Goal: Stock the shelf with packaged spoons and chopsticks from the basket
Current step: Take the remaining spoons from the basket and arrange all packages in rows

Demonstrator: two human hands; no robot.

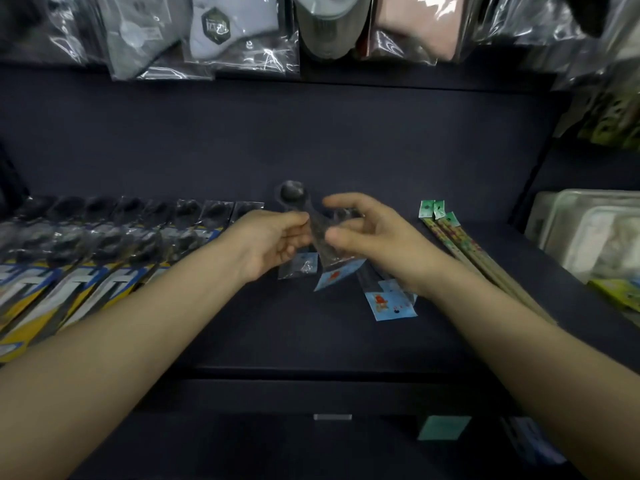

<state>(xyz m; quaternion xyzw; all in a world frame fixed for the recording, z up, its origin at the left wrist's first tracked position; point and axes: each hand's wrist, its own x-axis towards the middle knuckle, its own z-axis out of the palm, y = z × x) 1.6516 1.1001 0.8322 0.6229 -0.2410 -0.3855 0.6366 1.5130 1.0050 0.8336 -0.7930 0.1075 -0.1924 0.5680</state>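
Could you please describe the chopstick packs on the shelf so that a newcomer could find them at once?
Start at the dark shelf. Right of the right hand, the chopstick packs lie slanted. Unlike the spoon packets, they are long, thin and pale with green tags.

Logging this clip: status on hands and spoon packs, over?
Left hand and right hand both pinching clear-bagged spoon packs above the shelf. Chopsticks lie right. Landing spot open.

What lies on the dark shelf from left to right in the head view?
Row of yellow-carded spoon packs → left hand → clear spoon packets held by both hands → right hand → chopstick packs → stacked white trays.
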